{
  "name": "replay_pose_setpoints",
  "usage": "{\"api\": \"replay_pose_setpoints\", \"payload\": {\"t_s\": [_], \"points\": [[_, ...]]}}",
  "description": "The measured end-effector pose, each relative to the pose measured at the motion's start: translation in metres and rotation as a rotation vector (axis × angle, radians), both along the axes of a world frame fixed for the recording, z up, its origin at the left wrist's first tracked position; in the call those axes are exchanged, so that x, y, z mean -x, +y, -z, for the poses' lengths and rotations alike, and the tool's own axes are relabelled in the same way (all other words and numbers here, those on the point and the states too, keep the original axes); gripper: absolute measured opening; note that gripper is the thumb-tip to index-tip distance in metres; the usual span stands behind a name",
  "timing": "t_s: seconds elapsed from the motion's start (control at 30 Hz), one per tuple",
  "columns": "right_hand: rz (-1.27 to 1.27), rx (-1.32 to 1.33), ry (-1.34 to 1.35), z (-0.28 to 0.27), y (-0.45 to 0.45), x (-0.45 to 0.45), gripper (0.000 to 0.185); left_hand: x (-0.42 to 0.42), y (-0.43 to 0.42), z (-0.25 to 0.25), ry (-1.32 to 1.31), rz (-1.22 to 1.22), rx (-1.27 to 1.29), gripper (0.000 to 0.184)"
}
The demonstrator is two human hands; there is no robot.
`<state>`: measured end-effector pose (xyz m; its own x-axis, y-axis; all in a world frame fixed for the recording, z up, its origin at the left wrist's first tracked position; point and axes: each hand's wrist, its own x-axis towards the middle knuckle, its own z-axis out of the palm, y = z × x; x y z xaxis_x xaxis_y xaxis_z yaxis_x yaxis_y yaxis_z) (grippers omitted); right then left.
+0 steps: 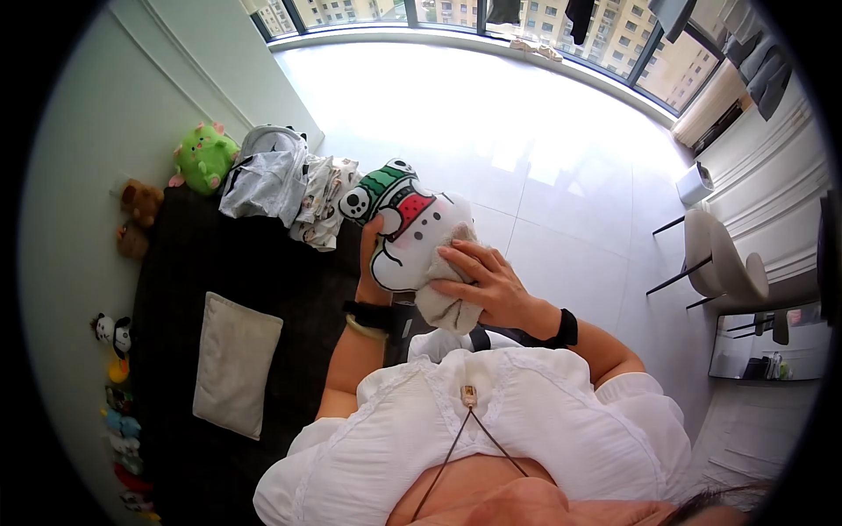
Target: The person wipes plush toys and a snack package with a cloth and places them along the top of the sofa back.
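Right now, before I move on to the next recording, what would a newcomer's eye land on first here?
Probably the white plush with red and green patches at the centre, gripped by the left hand while the right hand holds a beige cloth against it. Next might come the bright green toy at the upper left by the wall, then the glaring pale floor below the curved window at the top.

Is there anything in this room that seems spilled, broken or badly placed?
Nothing looks spilled or broken; the visible side of the held toy shows no obvious tear. Only the patterned fabric beside the silver bag looks bunched up, slightly untidy.
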<state>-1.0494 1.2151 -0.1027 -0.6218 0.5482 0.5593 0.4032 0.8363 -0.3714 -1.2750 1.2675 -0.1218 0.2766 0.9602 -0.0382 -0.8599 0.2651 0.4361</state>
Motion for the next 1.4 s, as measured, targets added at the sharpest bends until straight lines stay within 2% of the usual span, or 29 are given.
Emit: {"api": "replay_pose_setpoints", "payload": {"t_s": [0.07, 0.13, 0.17, 0.2, 0.27, 0.37, 0.47, 0.5, 0.6, 0.7, 0.73, 0.8, 0.83, 0.93, 1.03, 1.13, 1.2, 1.27, 1.3, 1.33, 1.4], "points": [[-0.064, 0.003, -0.097, 0.019, 0.000, -0.022, 0.063, 0.021, 0.006, 0.011, -0.036, -0.091, 0.001, 0.057], [0.152, 0.109, -0.110, 0.052, 0.010, -0.050, 0.060, 0.031, 0.006, 0.015, -0.146, -0.128, -0.038, 0.061], [0.257, 0.164, -0.116, 0.052, 0.014, -0.053, 0.058, 0.037, 0.005, 0.016, -0.196, -0.133, -0.050, 0.062], [0.349, 0.172, -0.038, 0.050, 0.019, -0.059, 0.059, 0.041, 0.005, 0.017, -0.246, -0.138, -0.065, 0.063], [0.377, 0.091, 0.165, 0.023, 0.031, -0.050, 0.056, 0.043, 0.002, 0.024, -0.270, -0.142, -0.055, 0.064], [0.264, 0.009, 0.397, -0.025, 0.036, -0.017, 0.055, 0.040, 0.003, 0.026, -0.256, -0.118, -0.007, 0.066], [0.108, 0.034, 0.485, -0.038, 0.043, 0.004, 0.055, 0.037, -0.007, 0.020, -0.233, -0.039, 0.034, 0.071], [0.064, 0.060, 0.466, -0.037, 0.045, 0.008, 0.057, 0.029, -0.015, 0.024, -0.343, -0.030, 0.007, 0.075], [0.034, 0.017, 0.293, -0.022, 0.054, 0.002, 0.058, 0.026, -0.025, 0.010, -0.391, -0.029, -0.046, 0.077], [0.345, 0.166, 0.249, 0.008, 0.075, -0.028, 0.053, 0.034, -0.030, 0.007, -0.429, 0.004, -0.062, 0.075], [0.455, 0.193, 0.271, 0.018, 0.082, -0.035, 0.053, 0.035, -0.029, 0.005, -0.366, -0.014, -0.068, 0.074], [0.443, 0.096, 0.380, -0.017, 0.076, -0.026, 0.053, 0.037, -0.028, 0.001, -0.246, -0.056, -0.073, 0.071], [0.357, 0.020, 0.380, -0.040, 0.068, -0.019, 0.056, 0.034, -0.033, 0.001, -0.184, -0.072, -0.064, 0.070], [0.041, -0.122, 0.309, -0.054, 0.053, 0.005, 0.062, 0.027, -0.032, -0.007, 0.006, -0.098, -0.065, 0.067], [-0.195, -0.204, -0.020, -0.035, 0.048, 0.017, 0.061, 0.022, -0.032, -0.016, 0.187, -0.148, -0.047, 0.059], [0.058, -0.118, 0.157, -0.037, 0.062, 0.020, 0.063, 0.014, -0.037, -0.045, 0.410, -0.207, -0.085, 0.053], [0.140, -0.030, 0.332, -0.054, 0.070, 0.027, 0.061, 0.012, -0.038, -0.046, 0.477, -0.225, -0.083, 0.048], [0.002, -0.110, 0.188, -0.060, 0.065, 0.033, 0.062, 0.012, -0.028, -0.023, 0.500, -0.261, -0.030, 0.044], [-0.083, -0.092, 0.028, -0.053, 0.056, 0.034, 0.065, 0.014, -0.019, -0.006, 0.494, -0.271, 0.003, 0.041], [-0.156, -0.131, -0.075, -0.049, 0.048, 0.036, 0.070, 0.012, -0.012, -0.009, 0.488, -0.282, 0.037, 0.038], [-0.263, 0.028, -0.084, -0.043, 0.038, 0.026, 0.059, 0.019, -0.015, -0.017, 0.514, -0.376, -0.112, 0.034]]}}
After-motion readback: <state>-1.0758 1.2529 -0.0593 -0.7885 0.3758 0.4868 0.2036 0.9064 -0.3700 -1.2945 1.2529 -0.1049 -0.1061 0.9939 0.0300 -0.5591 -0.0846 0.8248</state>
